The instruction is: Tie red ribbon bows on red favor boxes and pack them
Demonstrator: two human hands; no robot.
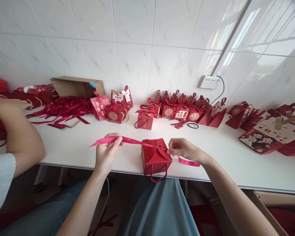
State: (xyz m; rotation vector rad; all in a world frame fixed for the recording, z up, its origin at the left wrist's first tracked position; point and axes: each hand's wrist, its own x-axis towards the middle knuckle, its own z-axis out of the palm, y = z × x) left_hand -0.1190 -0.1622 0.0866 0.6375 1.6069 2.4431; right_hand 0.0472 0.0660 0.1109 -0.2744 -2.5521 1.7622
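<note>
In front of me at the table's near edge stands a red gift box point(155, 164), its curved top flaps folded together and a twisted cord handle hanging down its front. A pink-red ribbon point(131, 140) runs through the top of the box. My left hand point(108, 149) pinches one end of it between thumb and fingers, left of the box, and pulls out a fairly straight length. At the box's right side, my right hand point(182, 148) is closed on the ribbon close to the flaps. The ribbon's other end droops below that hand onto the table.
Finished-looking red boxes point(182, 113) line the wall. Loose ribbons point(64, 109) lie heaped at left before an open cardboard box point(76, 88). A co-worker's arm point(22, 131) reaches in at far left. Printed red bags point(263, 141) lie at right, below a wall socket strip point(208, 82).
</note>
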